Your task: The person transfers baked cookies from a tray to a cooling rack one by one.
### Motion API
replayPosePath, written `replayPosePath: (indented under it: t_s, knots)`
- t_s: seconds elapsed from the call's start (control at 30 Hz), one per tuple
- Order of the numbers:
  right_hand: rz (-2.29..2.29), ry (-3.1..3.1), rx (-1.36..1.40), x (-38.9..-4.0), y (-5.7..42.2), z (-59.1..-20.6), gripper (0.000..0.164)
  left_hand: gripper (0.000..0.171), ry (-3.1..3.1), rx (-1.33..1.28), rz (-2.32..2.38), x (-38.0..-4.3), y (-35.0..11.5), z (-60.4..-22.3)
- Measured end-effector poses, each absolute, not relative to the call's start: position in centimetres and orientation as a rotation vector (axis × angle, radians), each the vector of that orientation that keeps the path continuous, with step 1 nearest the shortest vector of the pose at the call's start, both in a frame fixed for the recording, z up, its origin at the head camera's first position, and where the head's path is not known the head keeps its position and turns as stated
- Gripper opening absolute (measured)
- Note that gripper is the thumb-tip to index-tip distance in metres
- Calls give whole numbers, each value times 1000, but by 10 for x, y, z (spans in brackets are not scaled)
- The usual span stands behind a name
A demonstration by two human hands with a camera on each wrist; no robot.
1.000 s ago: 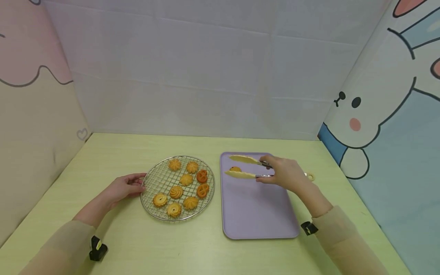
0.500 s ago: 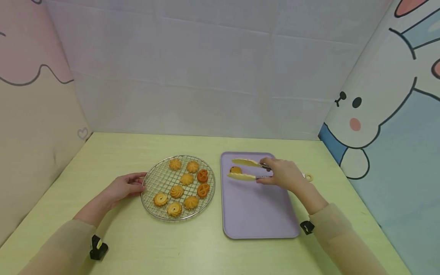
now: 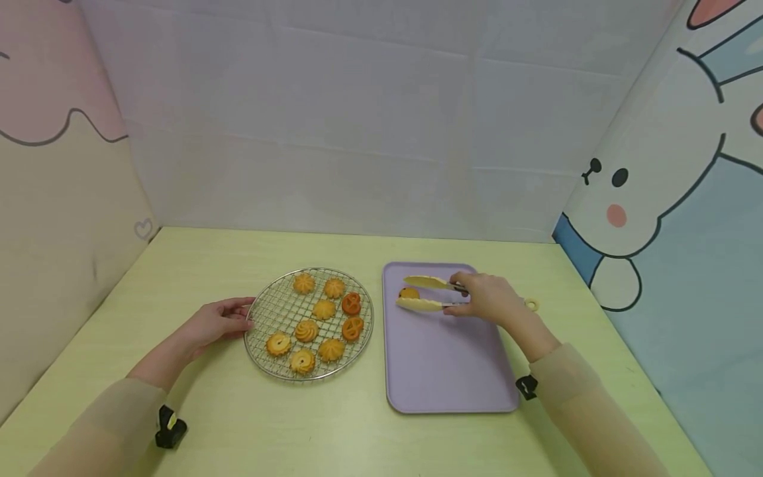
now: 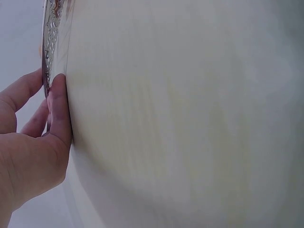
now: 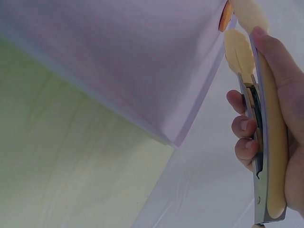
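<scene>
My left hand [image 3: 217, 323] is at the left edge of a round wire cooling rack [image 3: 271, 306], pinching its metal rim between thumb and fingers. Several cookies lie on the rack, among them a yellow swirl cookie [image 3: 306, 330] and a darker pretzel-shaped cookie [image 3: 352, 328]. My right hand [image 3: 491, 301] grips a pair of food tongs [image 5: 274, 142] with cream-coloured tips and metal arms. Over the far left part of a purple tray [image 3: 447, 364], the spread tips stand on either side of one round cookie [image 3: 408, 293], partly hidden by the nearer tip.
Rack and tray stand side by side on a pale yellow-green table [image 3: 334, 430], with a narrow strip of tabletop between them. A pale back wall [image 3: 357, 132] and cartoon-printed side walls [image 3: 685, 265] enclose the table.
The tongs' tips have drawn closer together around the cookie on the tray and shifted slightly right. The left hand stays at the rack's rim.
</scene>
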State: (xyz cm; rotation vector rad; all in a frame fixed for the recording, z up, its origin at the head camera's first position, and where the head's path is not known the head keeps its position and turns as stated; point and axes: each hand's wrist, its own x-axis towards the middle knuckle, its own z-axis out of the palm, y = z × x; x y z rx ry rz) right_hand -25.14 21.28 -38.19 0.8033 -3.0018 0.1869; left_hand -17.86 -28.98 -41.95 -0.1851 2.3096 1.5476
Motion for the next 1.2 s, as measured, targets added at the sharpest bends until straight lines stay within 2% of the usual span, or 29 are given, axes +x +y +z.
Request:
replayPosePath:
  t_s: [1.2]
  knots:
    - [277, -3118, 788, -252, 209, -379, 52, 74, 2317, -196, 1535, -174, -285, -411]
